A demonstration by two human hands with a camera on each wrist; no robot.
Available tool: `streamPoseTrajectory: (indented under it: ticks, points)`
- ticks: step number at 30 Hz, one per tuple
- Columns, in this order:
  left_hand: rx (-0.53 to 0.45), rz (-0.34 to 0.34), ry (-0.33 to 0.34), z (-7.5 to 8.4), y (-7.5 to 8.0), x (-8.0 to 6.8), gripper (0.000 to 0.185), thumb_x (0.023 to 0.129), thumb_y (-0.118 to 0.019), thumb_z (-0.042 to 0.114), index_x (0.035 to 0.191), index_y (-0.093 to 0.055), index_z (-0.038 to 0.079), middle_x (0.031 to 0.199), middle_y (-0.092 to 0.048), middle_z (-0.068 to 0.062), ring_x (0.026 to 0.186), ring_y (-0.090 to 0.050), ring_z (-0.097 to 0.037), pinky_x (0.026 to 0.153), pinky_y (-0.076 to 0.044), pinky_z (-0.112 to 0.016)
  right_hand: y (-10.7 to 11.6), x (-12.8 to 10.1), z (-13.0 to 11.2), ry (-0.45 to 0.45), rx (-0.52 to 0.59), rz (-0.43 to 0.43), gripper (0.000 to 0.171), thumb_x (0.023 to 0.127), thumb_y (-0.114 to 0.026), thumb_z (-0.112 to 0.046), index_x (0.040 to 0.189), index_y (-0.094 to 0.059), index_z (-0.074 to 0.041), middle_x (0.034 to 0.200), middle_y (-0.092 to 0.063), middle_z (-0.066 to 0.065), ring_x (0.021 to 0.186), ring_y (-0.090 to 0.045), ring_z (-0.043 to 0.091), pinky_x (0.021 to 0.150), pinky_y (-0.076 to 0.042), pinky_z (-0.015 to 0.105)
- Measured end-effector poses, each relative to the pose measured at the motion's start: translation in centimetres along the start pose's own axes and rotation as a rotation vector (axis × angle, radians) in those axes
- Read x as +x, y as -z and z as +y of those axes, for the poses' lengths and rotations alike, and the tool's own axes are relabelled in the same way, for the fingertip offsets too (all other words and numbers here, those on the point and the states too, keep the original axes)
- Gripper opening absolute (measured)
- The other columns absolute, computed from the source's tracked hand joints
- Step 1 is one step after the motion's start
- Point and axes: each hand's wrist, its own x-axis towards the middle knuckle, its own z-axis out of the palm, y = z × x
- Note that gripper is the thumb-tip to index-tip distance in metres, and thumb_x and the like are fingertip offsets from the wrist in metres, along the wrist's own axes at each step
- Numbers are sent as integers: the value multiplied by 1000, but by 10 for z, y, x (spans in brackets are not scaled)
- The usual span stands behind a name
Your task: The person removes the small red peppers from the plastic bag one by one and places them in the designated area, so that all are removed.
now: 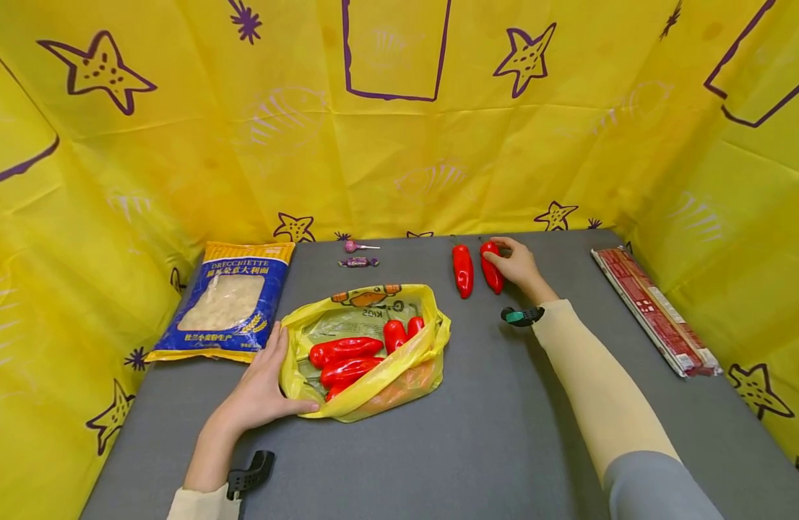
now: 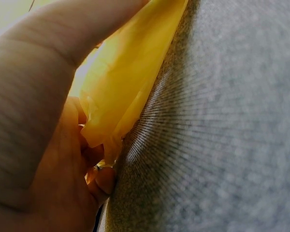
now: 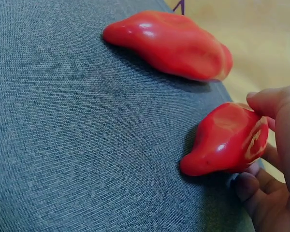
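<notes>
A yellow plastic bag (image 1: 399, 368) lies open on the grey table (image 1: 490, 433) with several red peppers (image 1: 344, 350) inside. My left hand (image 1: 269, 383) grips the bag's left rim; in the left wrist view its fingers (image 2: 99, 176) curl under the yellow plastic (image 2: 130, 82). Two more red peppers lie at the back of the table. My right hand (image 1: 511, 261) is curled round the right one (image 1: 492, 269), whose end shows between the fingers (image 3: 280, 111) in the right wrist view (image 3: 227, 140). The other pepper (image 1: 462, 271) (image 3: 171, 43) lies free just left of it.
A blue bag of pasta (image 1: 227, 303) lies at the left edge. A lollipop (image 1: 354, 246) and a wrapped sweet (image 1: 358, 262) sit behind the yellow bag. A long red packet (image 1: 656, 310) lies along the right side. Yellow cloth walls (image 1: 399, 144) enclose three sides.
</notes>
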Motion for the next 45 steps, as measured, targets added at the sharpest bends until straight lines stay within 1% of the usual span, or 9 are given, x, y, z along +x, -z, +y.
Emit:
streamPoseTrajectory:
  ticks: [6, 14, 21, 35, 40, 45]
  points:
    - [1, 3, -6, 0, -1, 0, 151, 68, -94, 63, 168, -3, -4, 176, 8, -24, 158, -8, -56, 119, -17, -79, -1, -1, 0, -6, -19, -5, 60, 105, -66, -35, 156, -50, -7, 154, -54, 22, 135, -53, 41, 109, -50, 53]
    - [5, 3, -3, 0, -2, 0, 150, 69, -94, 64, 168, -4, -4, 177, 8, -24, 158, -8, -56, 120, -16, -79, 0, -5, 1, 8, -18, 16, 58, 105, -67, -31, 155, -51, -6, 153, -55, 22, 130, -55, 42, 108, -48, 53]
    - [0, 1, -5, 1, 0, 0, 150, 68, -94, 64, 168, -4, -5, 176, 7, -25, 158, -7, -56, 119, -16, -79, 4, -6, 4, 13, -56, 28, 60, 104, -68, -32, 154, -52, -4, 151, -57, 23, 131, -55, 42, 108, -49, 53]
    - [7, 1, -5, 1, 0, 0, 151, 69, -94, 64, 168, -3, -5, 176, 7, -26, 158, -8, -57, 119, -17, -79, 7, -7, 5, 26, -58, 27, 61, 103, -69, -33, 155, -51, -5, 151, -57, 23, 130, -56, 42, 107, -50, 54]
    - [11, 1, -5, 0, 0, 0, 150, 70, -93, 65, 168, -4, -5, 176, 7, -26, 158, -7, -56, 119, -17, -78, 7, -8, 5, 37, -65, 35, 60, 103, -69, -32, 154, -52, -5, 150, -58, 23, 127, -58, 42, 105, -50, 53]
    - [13, 3, -5, -1, 0, 0, 150, 70, -93, 65, 167, -4, -6, 176, 7, -25, 158, -7, -56, 119, -17, -78, 4, -9, 4, 41, -72, 41, 59, 103, -69, -30, 154, -52, -4, 149, -58, 23, 120, -60, 41, 99, -52, 49]
